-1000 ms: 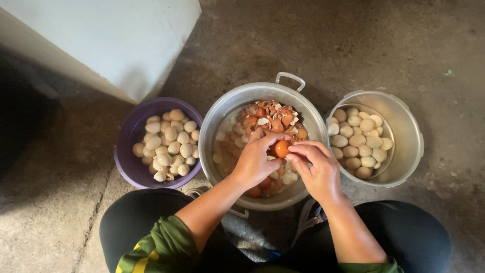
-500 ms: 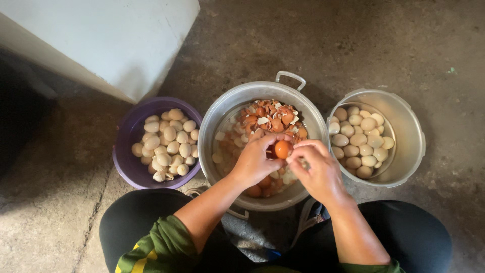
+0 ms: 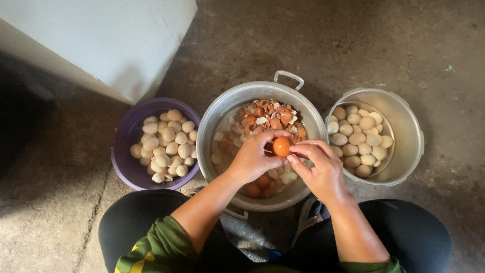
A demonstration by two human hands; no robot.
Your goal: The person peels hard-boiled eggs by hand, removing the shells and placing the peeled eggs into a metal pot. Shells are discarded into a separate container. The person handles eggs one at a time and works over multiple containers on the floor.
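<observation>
My lap: I squat or sit low on the floor, knees in dark trousers spread apart, green sleeves with a yellow stripe at the bottom edge, so the pots sit within easy reach between my legs.

Left hand: my left hand curls around a small round orange-brown egg, thumb and fingertips closed on its left side; it seems to steady the egg over the pot.

Right hand: my right hand meets it from the right, thumb and forefinger pinched together against the egg's lower right edge, other fingers loosely bent; this looks like picking at the shell.

Egg: it hangs in the air between both hands, directly above the middle pot, so loose bits would likely drop inside.

Middle pot: a large round silver metal pot with loop handles is just in front of my knees; it holds a heap of orange-brown shell fragments at its far side, plus pale pieces and a few brown eggs lower down, partly hidden by my hands.

Left bowl: a round purple plastic bowl touching the pot's side, full of pale peeled-looking eggs.

Right pot: a smaller silver metal pot just beside the big one, also holding pale eggs.

Floor: rough grey concrete floor all around.

Far left: a white box-shaped object stands behind the purple bowl, well apart from my hands.
</observation>
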